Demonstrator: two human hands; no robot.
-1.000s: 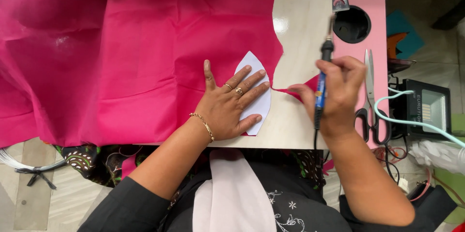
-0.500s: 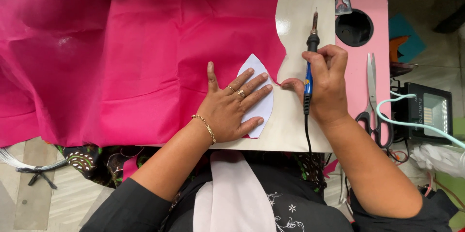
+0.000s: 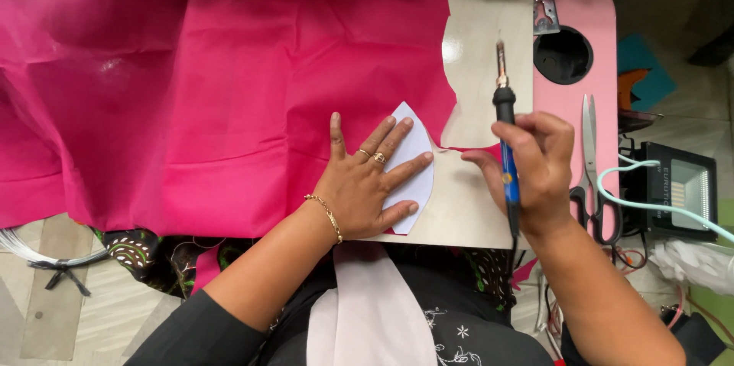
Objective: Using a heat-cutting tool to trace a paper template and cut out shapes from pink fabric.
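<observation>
On the board [image 3: 489,45], two hands worked at pink cloth [image 3: 229,83].
The left hand [image 3: 367,182] lay flat with fingers spread wide, pressing a white template [image 3: 415,159] onto the cloth's edge. The right hand [image 3: 535,171] was closed around a blue-handled hot tool [image 3: 505,136], its tip pointing away over bare board. Scissors [image 3: 590,163] lay just right of that hand, on the pink table [image 3: 581,6].

Scissors [image 3: 590,159] crowd right; board [image 3: 489,22] free
</observation>
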